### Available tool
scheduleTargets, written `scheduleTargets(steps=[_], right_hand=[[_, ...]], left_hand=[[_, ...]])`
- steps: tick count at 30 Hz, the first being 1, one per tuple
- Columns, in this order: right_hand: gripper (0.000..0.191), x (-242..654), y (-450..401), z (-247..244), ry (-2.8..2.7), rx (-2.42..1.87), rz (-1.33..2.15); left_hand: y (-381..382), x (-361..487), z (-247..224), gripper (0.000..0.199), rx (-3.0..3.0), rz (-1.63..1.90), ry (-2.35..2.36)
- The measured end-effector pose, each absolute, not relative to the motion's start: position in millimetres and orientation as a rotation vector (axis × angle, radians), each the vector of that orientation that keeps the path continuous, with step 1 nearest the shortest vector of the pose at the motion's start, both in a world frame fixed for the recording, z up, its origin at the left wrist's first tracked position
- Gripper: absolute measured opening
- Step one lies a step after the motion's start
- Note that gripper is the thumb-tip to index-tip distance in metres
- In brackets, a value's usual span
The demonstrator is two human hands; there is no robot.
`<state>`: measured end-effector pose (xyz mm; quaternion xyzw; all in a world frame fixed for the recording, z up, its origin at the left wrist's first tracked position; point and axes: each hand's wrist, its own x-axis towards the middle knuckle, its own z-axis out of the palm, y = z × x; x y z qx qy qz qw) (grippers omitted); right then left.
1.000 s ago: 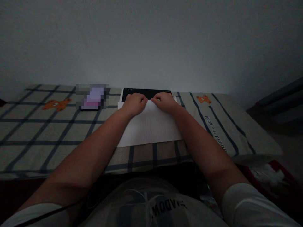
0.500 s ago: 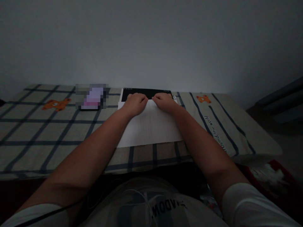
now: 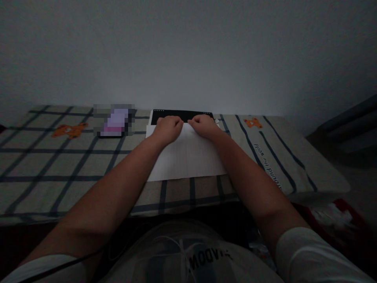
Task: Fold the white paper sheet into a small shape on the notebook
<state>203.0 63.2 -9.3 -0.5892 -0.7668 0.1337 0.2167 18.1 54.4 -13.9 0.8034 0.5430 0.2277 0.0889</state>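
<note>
A white sheet of paper (image 3: 185,157) lies in front of me, its near edge slightly uneven. At its far edge my left hand (image 3: 169,127) is closed, thumb and fingers pinched on the paper. My right hand (image 3: 203,125) pinches the same edge a short gap to the right. Beyond and partly under the hands is a flat black item (image 3: 185,114) with rows of small white marks near its far corners; I cannot tell what it is. The fingertips are partly hidden by the hands themselves.
A checked cloth (image 3: 94,165) with printed bears covers the table. To the left lies a phone (image 3: 116,122), its screen blurred out. A small white scrap (image 3: 217,121) sits beside the black item. A plain wall (image 3: 188,55) rises behind the table.
The paper has slid very slightly away from me, its near edge now a little farther back. Both hands have shifted a touch with it and keep their pinch.
</note>
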Motion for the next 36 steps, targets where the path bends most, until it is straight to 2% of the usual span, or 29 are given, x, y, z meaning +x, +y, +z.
scheduleTargets(steps=[7, 14, 19, 36], right_hand=[[0.041, 204.8, 61.0, -7.0, -2.131, -1.704, 0.336], [0.044, 209.0, 64.1, -7.4, -2.073, -1.596, 0.562], [0.042, 210.7, 65.6, -9.8, -2.06, -1.588, 0.577], [0.043, 203.2, 66.0, -11.6, -1.933, -1.667, 0.639]], left_hand=[[53.5, 16.9, -13.1, 0.035, 2.431, 0.58, 1.653], [56.0, 16.1, -13.4, 0.036, 2.453, 0.607, 1.588], [54.6, 17.6, -13.5, 0.036, 2.447, 0.593, 1.612], [47.4, 22.8, -12.7, 0.033, 2.202, 0.76, 1.712]])
